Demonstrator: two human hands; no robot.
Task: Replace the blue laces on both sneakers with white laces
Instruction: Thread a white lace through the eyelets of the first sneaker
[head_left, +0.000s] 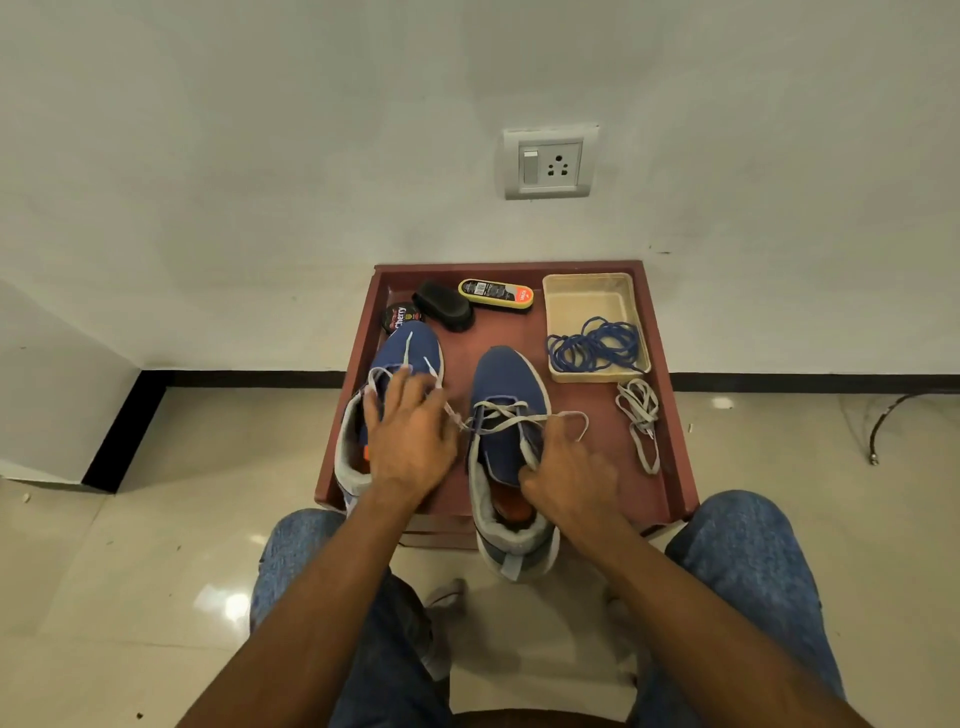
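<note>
The red-brown tray (670, 457) occupies the centre of the head view, resting on the tiled floor (130, 545) against the wall. Two blue sneakers stand on it, toes toward 12 o'clock. The left sneaker (410, 348) sits at 9 o'clock on the tray; the right sneaker (506, 374) sits at 6 o'clock, its heel overhanging the tray's near edge. The left hand (410, 441) rests on the left sneaker with fingers spread and extended over its white lace (408, 349). The right hand (569, 480) pinches a strand of the white lace (511, 418) threaded through the right sneaker. At 1 o'clock, a beige basket (587, 296) contains the removed blue laces (592, 345). A loose white lace (641, 415) lies at 3 o'clock, just below the basket. At 11 o'clock lie a black brush (444, 306), a yellow-edged brush (496, 294) and a polish tin (399, 317)
</note>
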